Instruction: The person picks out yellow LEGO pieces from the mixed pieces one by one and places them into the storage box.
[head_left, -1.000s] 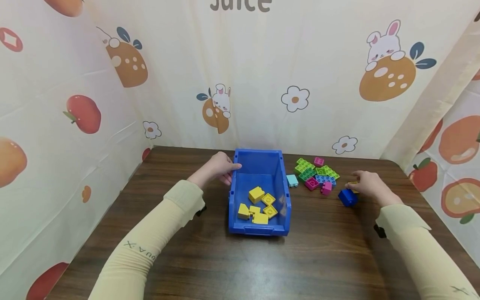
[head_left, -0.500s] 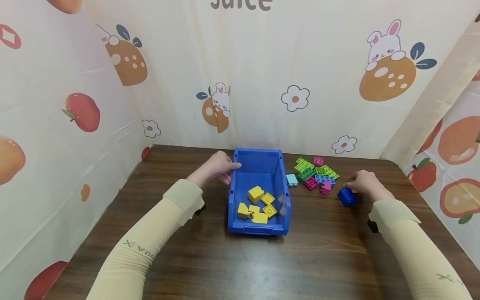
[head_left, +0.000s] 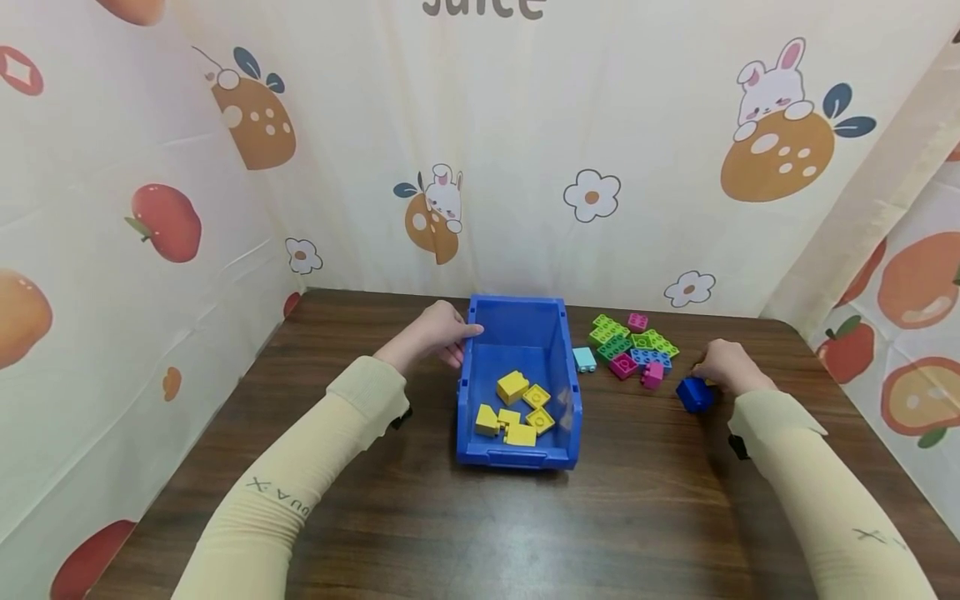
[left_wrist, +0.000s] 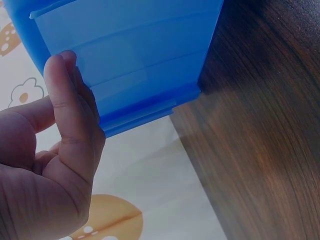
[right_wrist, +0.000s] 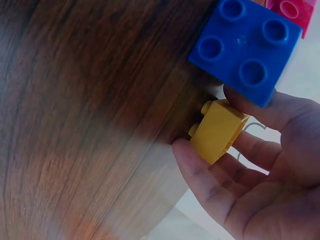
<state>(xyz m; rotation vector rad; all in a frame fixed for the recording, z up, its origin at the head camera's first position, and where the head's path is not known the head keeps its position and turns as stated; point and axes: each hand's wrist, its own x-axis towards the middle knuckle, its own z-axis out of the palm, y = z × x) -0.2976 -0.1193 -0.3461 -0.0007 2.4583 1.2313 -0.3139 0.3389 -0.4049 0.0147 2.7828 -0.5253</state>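
Observation:
My left hand holds the left wall of a blue plastic bin, thumb over the rim and fingers along the outside. Several yellow toy bricks lie in its front part. At the far right, my right hand pinches a yellow brick between thumb and fingertips, its studs facing sideways in the right wrist view. A dark blue brick stands right beside the thumb, its four-sided studded face showing in the right wrist view. In the head view the hand covers most of the yellow brick.
Between bin and right hand lies a loose group of bricks: lime green, dark green, blue and pink. A light blue brick sits close to the bin's right wall. A printed curtain hangs behind the wooden table.
My right forearm has swung a little to the left, and the right fingers have closed in around the yellow brick. The left hand and the bin stay in place.

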